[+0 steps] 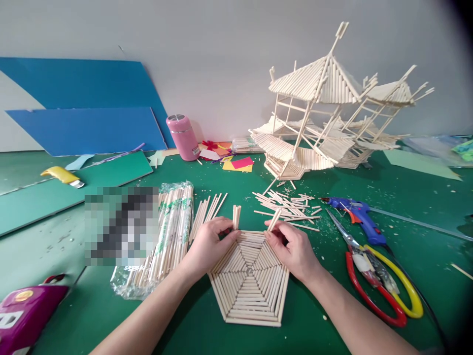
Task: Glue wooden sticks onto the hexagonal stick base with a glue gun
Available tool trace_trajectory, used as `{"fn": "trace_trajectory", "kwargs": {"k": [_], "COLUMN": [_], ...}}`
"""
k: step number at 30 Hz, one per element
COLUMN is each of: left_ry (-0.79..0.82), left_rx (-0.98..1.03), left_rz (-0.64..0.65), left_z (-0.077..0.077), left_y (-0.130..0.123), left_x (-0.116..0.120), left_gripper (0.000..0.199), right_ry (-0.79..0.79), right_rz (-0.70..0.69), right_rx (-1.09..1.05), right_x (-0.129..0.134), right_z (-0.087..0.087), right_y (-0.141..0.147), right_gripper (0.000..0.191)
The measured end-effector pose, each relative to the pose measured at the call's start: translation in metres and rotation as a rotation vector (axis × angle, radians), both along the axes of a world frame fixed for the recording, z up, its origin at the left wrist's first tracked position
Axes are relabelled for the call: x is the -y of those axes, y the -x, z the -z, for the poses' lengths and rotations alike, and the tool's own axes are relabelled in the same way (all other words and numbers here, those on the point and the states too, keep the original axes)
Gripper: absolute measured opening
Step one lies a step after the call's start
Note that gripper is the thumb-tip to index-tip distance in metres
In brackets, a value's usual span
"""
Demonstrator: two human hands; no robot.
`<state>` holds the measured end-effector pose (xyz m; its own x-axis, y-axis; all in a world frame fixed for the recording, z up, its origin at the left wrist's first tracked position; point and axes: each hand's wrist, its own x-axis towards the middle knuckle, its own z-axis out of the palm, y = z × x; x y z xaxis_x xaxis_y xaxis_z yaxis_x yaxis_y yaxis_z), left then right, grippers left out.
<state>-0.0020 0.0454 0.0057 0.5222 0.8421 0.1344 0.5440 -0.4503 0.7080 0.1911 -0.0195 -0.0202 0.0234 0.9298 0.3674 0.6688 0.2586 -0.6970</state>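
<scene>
A many-sided panel (254, 301) of wooden sticks, laid in rings like a web, lies flat on the green table. At its far left corner, my left hand (212, 246) pinches a short upright bundle of sticks (236, 217). My right hand (295, 249) is closed on a similar short bundle (274, 221), tilted to the right, at the far right corner. Both hands also touch the panel's edges. Whether the bundles are fixed to the panel, I cannot tell. Loose cut sticks (284, 204) lie just beyond, and several longer ones (209, 209) lie past my left hand.
Clear-wrapped sticks (172, 231) lie left. A blue glue gun (360, 217) and scissors (369, 276) with red and yellow handles lie right. Stick pavilion models (318, 84) and a pink flask (183, 138) stand behind. A yellow cutter (61, 175) and purple tape dispenser (33, 315) are farther left.
</scene>
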Motion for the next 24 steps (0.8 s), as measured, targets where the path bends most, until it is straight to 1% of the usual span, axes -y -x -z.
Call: {"fn": "trace_trajectory", "kwargs": {"k": [2, 6, 9, 10, 12, 14, 16, 20, 24], "left_ry": [0.021, 0.051, 0.012, -0.035, -0.209, -0.353, -0.453, -0.55, -0.579], "left_rx": [-0.005, -0.044, -0.136, -0.177, -0.226, -0.263, -0.302, -0.377, -0.427], "left_rz": [-0.033, -0.088, -0.083, -0.084, -0.103, -0.069, -0.055, -0.054, -0.07], "left_z": [-0.002, -0.007, -0.006, -0.004, 0.002, 0.01, 0.017, 0.024, 0.026], "left_y": [0.002, 0.013, 0.026, 0.03, 0.036, 0.039, 0.039, 0.036, 0.035], "left_x": [0.002, 0.014, 0.032, 0.039, 0.054, 0.066, 0.074, 0.08, 0.08], "left_gripper": [0.018, 0.032, 0.035, 0.036, 0.035, 0.033, 0.034, 0.033, 0.031], "right_ry": [0.02, 0.043, 0.117, 0.155, 0.211, 0.215, 0.19, 0.167, 0.14], "right_rz": [0.022, 0.103, 0.124, 0.116, 0.094, 0.08, 0.086, 0.113, 0.122], "right_rx": [-0.037, -0.122, -0.027, 0.03, 0.144, 0.243, 0.314, 0.333, 0.228], "right_x": [0.001, 0.006, 0.017, 0.023, 0.034, 0.044, 0.05, 0.05, 0.047], "right_z": [-0.003, -0.012, -0.015, -0.015, -0.013, -0.01, -0.007, -0.003, -0.003], "right_y": [-0.003, -0.016, -0.024, -0.025, -0.024, -0.021, -0.015, -0.006, -0.002], "right_gripper": [0.023, 0.025, 0.023, 0.022, 0.023, 0.023, 0.023, 0.017, 0.014]}}
